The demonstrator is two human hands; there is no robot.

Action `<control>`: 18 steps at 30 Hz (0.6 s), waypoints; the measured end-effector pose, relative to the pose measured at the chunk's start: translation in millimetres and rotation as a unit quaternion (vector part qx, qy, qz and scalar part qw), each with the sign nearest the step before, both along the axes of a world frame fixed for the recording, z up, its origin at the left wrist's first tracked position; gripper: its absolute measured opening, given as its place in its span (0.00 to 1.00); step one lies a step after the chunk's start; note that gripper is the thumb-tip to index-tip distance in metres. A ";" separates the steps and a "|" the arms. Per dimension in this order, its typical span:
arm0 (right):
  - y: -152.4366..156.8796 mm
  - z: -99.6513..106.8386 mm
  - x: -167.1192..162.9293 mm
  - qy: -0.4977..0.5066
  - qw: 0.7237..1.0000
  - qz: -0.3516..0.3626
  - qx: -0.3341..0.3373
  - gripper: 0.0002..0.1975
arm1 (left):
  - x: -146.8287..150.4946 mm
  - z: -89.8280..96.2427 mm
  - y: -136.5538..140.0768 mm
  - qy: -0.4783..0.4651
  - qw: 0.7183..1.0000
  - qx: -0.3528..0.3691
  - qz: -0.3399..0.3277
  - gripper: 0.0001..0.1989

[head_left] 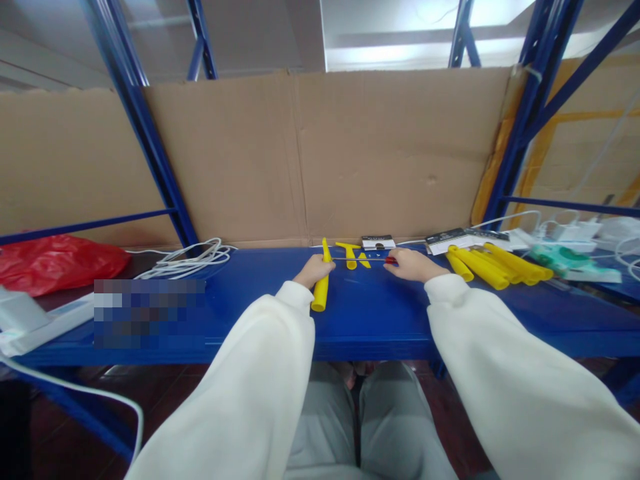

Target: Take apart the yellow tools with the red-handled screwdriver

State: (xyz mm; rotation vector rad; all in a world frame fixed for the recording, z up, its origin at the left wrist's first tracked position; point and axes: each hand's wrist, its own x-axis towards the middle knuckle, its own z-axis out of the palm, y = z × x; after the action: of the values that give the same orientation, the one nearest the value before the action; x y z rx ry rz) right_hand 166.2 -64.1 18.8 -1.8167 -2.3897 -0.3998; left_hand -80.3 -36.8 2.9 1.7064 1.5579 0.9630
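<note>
My left hand (315,270) is closed around a yellow tube-shaped plastic handle (321,293), which stands nearly upright with its narrow end pointing up. In my right hand (413,265) is a screwdriver (391,260) with a red grip. Its long thin shaft runs left across the gap between my hands, and the tip meets the yellow handle near my left fingers. Whether the tip sits in a screw is too small to tell. Just behind the shaft lie a yellow T-shaped piece (351,255) and a small yellow pointed piece (365,261).
Several yellow tubes (487,267) lie right of my right hand, near black-and-white boxes (447,240) and a green plastic bag (565,260). A cardboard sheet (360,153) walls the back of the blue table (260,293). White cable (200,259) and a red bag (60,263) are left.
</note>
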 end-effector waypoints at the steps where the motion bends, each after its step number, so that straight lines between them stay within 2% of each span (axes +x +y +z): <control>1: 0.3 -0.1 0.5 0.000 1.000 0.009 0.006 0.14 | -0.3 -0.7 1.0 -0.001 1.000 0.001 -0.001 0.07; 4: -0.2 -0.2 1.4 -0.004 0.999 0.011 0.037 0.11 | -0.6 -2.0 2.9 -0.001 1.000 0.000 -0.008 0.06; 9: -3.6 -0.4 -1.7 -0.002 0.998 -0.046 0.031 0.17 | 0.1 -1.4 2.4 0.004 1.000 0.001 -0.007 0.06; 12: -2.8 -1.5 -2.5 0.011 0.999 -0.035 0.013 0.18 | 0.1 -1.0 1.7 0.012 1.000 0.004 0.000 0.06; 15: 0.2 -2.7 -0.7 0.020 1.000 -0.019 -0.001 0.14 | -0.5 -1.2 1.8 0.016 1.000 0.004 -0.002 0.05; 18: 1.9 -2.4 1.1 0.004 1.000 0.012 0.014 0.11 | -0.7 -1.5 2.6 0.015 1.000 0.005 -0.001 0.05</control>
State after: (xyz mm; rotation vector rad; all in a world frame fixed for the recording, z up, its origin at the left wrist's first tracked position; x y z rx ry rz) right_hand 167.2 -62.2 16.4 -1.7728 -2.3844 -0.4206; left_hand -81.0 -34.3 1.4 1.7357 1.5725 0.9506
